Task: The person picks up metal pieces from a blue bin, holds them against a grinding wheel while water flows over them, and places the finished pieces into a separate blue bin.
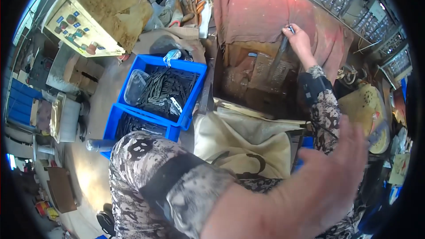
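Two hands show in my feed, and I judge the work to be midway through a single piece. The long dark bar (281,51) slants over the wet trough (237,73), under the edge of the red cloth (252,13); its lower end blends into the murk, so I can't say whether it touches the bottom. Plenty of thin dark metal pieces (168,86) lie heaped in the upper blue bin (193,102), next to a clear plastic tub (136,87), with more in the lower blue bin (173,133). Which of those are finished and which are left, I can't make out.

My right hand (300,44) is closed, thumb and fingers pinching the bar's upper end beside the cloth. My left hand (310,179) looms close to the lens, blurred, fingers extended and thumb held apart; I see nothing in its grasp. It hangs above my lap, to the right of the pale sheet (239,144), and I see it touching nothing.
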`<state>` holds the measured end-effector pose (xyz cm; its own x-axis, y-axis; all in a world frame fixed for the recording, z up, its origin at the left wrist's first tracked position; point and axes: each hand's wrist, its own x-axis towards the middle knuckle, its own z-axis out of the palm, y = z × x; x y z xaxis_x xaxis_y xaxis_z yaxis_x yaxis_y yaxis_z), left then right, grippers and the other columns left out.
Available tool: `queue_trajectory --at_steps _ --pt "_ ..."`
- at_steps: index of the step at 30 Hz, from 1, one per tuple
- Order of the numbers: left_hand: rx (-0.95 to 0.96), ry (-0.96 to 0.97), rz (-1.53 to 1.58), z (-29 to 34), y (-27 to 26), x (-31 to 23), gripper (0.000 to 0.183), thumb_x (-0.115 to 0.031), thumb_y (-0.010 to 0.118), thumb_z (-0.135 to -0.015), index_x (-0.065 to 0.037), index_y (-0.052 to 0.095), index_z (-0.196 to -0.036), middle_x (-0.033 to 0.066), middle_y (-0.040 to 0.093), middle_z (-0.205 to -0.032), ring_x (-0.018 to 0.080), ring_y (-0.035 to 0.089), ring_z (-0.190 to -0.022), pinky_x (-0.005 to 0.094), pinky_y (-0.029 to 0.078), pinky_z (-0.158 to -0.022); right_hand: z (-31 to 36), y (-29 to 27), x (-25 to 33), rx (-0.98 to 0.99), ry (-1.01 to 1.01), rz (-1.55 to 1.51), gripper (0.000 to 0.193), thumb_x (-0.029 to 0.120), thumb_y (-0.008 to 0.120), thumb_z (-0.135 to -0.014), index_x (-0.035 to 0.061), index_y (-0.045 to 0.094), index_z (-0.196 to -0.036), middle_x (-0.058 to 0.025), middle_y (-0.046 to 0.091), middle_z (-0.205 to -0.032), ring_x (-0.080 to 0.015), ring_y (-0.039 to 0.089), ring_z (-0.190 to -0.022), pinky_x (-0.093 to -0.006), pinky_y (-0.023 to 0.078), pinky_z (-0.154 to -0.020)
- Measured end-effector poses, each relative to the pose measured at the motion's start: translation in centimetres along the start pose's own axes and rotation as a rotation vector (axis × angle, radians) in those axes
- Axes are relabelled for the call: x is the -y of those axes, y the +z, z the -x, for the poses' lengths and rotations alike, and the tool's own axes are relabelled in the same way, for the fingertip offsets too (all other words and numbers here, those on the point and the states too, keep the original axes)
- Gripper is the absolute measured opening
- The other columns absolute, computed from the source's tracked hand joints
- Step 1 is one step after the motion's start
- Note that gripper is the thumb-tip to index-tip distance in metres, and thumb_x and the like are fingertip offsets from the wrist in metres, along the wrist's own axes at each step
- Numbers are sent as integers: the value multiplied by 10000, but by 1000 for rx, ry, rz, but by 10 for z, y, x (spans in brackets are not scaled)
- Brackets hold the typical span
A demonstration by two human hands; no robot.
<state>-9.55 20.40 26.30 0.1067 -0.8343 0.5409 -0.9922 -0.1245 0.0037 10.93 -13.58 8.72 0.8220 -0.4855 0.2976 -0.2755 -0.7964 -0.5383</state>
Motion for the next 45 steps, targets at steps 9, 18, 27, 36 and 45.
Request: queue_trajectory --at_steps 9,18,27,36,45 --pt "107 139 -279 0 -2 5 354 -233 638 -804 29 624 -1041 218 576 -1017 342 596 -868 410 541 -728 -7 2 -12 -9 -26 -16 435 398 627 -859 130 625 -1202 -147 679 -1059 -310 630 -1028 -383 469 -874" --pt "300 242 -510 5 -12 -1 482 -282 717 -774 -6 527 -1122 94 623 -779 229 633 -668 498 492 -874 -11 20 -9 -55 -65 66 433 414 634 -844 143 632 -1181 -154 666 -1096 -304 621 -1058 -390 472 -889" --pt "473 -30 -498 19 -19 31 466 -257 706 -770 -17 518 -1123 76 628 -739 221 639 -649 504 486 -876 -41 31 -24 89 -162 31 394 371 638 -870 82 645 -1138 -112 695 -975 -237 649 -908 -335 465 -823" --pt "325 -199 -696 48 -43 110 391 -203 662 -775 -22 537 -1098 92 620 -759 246 635 -686 483 494 -831 -5 22 -15 33 -231 58 430 336 603 -904 5 604 -1178 -195 670 -1016 -320 635 -982 -370 467 -865" --pt "45 -322 -595 69 -31 164 325 -150 619 -779 -27 555 -1072 108 612 -779 272 632 -724 462 501 -785 -29 10 -20 -68 -203 232 435 359 641 -871 76 616 -1199 -169 688 -1014 -301 657 -970 -367 488 -831"
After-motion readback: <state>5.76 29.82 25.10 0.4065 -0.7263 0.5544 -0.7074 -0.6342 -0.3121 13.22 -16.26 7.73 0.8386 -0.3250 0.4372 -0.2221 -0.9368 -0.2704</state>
